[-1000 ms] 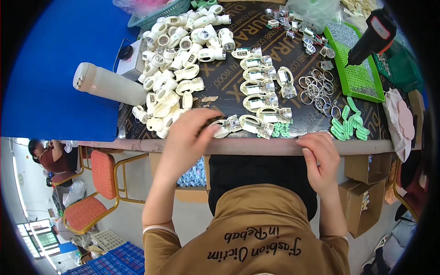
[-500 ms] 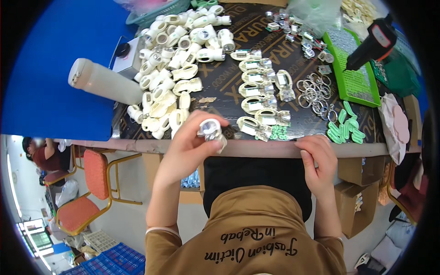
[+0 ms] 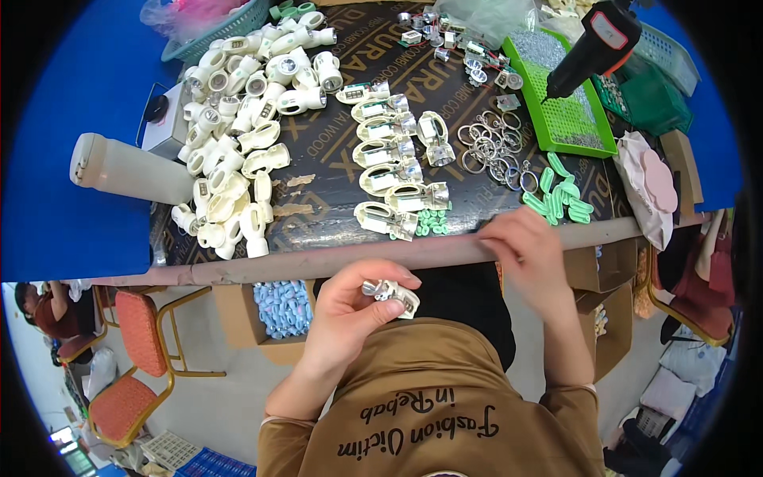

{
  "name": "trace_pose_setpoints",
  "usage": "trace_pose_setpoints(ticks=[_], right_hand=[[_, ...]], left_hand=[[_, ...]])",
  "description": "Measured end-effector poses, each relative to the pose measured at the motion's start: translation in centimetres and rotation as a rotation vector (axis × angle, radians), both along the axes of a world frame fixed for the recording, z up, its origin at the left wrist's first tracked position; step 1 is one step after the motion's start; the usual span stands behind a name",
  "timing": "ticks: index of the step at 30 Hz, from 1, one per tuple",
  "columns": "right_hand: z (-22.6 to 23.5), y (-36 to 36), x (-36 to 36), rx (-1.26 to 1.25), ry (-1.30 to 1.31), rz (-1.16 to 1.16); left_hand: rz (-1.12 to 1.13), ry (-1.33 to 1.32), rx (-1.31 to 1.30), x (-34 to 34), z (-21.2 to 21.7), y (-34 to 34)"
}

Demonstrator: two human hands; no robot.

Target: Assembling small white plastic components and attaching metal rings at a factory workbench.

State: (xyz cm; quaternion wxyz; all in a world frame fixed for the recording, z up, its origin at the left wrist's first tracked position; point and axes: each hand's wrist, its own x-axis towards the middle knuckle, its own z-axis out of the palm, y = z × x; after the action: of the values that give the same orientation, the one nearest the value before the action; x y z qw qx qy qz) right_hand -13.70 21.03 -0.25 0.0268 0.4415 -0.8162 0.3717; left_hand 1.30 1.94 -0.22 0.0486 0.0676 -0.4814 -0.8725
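Observation:
Held in front of my body, below the table edge, my left hand [image 3: 346, 314] pinches a small cream flashlight half-shell [image 3: 407, 302] with a clear, shiny lamp head at one end. My right hand [image 3: 528, 258] is at the table's front edge, fingers curled in and slightly blurred; whatever is between its fingertips is hidden. Nearest to it are a cluster of tiny green parts [image 3: 433, 222] and a pile of green curved strips [image 3: 566, 195]. A column of open cream half-shells [image 3: 381, 153] fitted with circuit boards and lamp heads lies on the dark tabletop.
Many cream flashlight casings [image 3: 254, 95] heap at the left beside a white bottle [image 3: 131, 168]. Metal key rings [image 3: 497, 147] lie right of the half-shells. A black electric screwdriver [image 3: 592, 52] hangs over a green tray [image 3: 568, 119] of screws. A box of blue parts [image 3: 284, 308] stands below.
My left hand has come down toward my body with the half-shell, now turned sideways. My right hand's fingers have curled in more. The whole view has shifted.

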Motion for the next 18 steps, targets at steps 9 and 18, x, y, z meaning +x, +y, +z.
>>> trace_pose_setpoints(ticks=[9, 18], right_hand=[[-1.2, -3.2, -1.3, -0.020, 0.105, 0.021], [-1.3, -4.6, -0.7, 0.120, 0.221, -0.103]], left_hand=[[0.040, -0.097, -0.112, 0.0, 0.3, -0.4], [0.097, 0.013, -0.012, -1.1, -0.4, 0.0]])
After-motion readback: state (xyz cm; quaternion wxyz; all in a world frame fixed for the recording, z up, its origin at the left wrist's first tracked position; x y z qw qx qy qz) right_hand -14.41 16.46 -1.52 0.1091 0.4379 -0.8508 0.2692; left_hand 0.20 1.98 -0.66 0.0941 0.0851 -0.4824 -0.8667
